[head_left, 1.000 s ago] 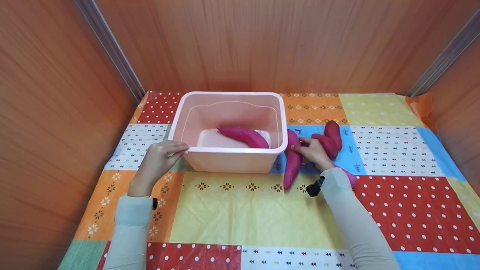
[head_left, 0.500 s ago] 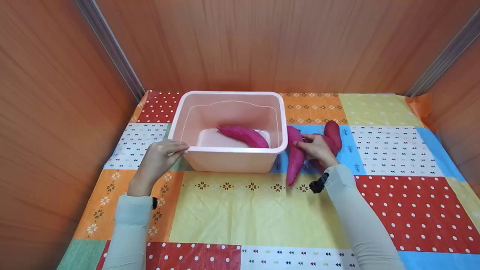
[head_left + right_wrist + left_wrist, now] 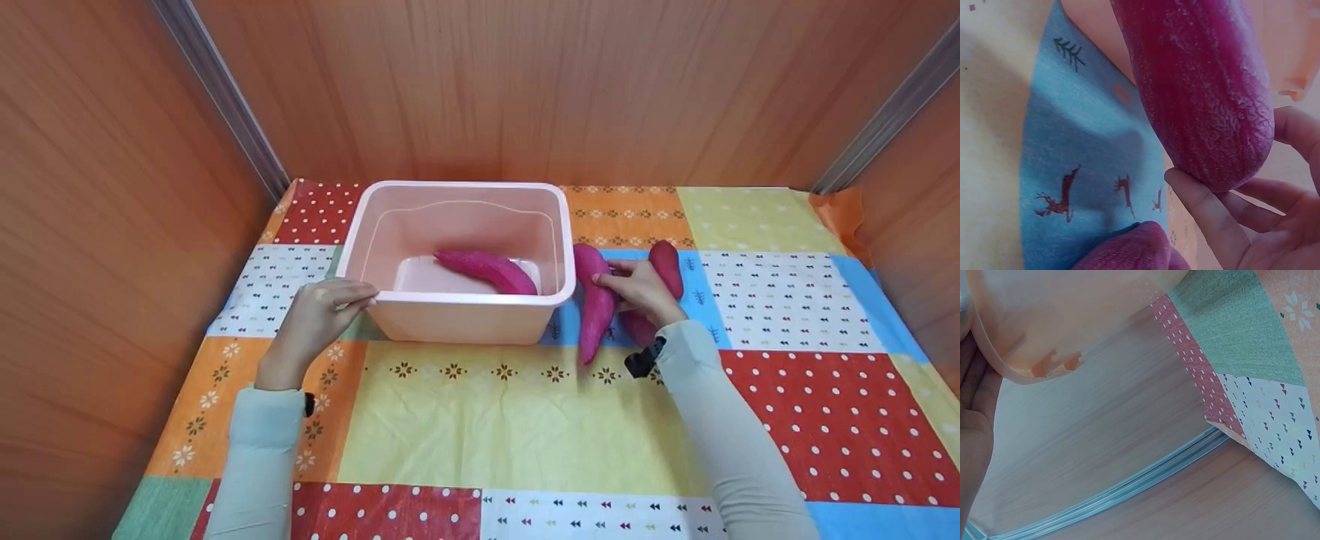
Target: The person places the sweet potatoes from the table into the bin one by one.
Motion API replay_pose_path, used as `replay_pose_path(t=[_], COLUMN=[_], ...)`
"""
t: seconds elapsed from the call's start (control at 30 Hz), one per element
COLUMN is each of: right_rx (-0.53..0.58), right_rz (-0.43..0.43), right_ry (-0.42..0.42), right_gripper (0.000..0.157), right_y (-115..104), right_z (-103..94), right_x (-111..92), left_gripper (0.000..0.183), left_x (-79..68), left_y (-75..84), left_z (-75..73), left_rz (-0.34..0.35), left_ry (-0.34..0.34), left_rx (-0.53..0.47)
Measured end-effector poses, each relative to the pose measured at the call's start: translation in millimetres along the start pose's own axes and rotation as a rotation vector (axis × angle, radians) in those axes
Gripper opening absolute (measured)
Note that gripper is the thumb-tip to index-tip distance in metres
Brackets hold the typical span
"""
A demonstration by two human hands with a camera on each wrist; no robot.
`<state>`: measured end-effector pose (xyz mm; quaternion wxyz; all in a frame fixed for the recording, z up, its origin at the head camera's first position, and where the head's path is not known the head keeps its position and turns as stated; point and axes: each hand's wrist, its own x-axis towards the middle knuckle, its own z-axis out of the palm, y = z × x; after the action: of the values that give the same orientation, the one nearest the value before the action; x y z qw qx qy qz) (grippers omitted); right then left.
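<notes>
My left hand pinches the front left corner of the pale pink plastic bin; in the left wrist view, its fingers lie against the bin's edge. Just right of the bin, my right hand holds a long purple-pink sweet potato between thumb and fingers. Its thin end points toward me, with a faint shadow on the cloth below. The right wrist view shows its thick, wrinkled end between the thumb and fingers. One curved sweet potato lies inside the bin.
A reddish sweet potato lies beyond my right hand, and another is partly hidden beneath it. A patchwork cloth covers the table. Wood-grain panels stand at the back and both sides.
My right hand has raised the sweet potato and moved it slightly away from me and to the right, alongside the bin. The left hand has stayed at the bin's corner.
</notes>
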<state>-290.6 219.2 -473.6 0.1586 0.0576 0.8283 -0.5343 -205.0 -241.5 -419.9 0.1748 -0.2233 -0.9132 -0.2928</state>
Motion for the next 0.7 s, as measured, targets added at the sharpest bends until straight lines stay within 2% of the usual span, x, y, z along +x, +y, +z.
replay_pose_path(t=[0.23,0.4,0.7], right_rx=[0.041,0.038,-0.008], right_rz=[0.029,0.003,0.019], right_ry=[-0.011,0.004,0.012], right_gripper=[0.066,0.061,0.069], right_y=[-9,-14,-26], right_z=[-4.0,-8.8,-21.3], right_x=[0,-3,-5], left_gripper=[0.021,0.022,0.025], left_x=[1.1,0.8,0.0], left_y=[-2.2,-1.8,-1.2], left_z=[0.1,0.9,0.9], left_rz=[0.039,0.032,0.008], left_ry=[0.017,0.014,0.005], left_rx=[0.002,-0.003,-0.024])
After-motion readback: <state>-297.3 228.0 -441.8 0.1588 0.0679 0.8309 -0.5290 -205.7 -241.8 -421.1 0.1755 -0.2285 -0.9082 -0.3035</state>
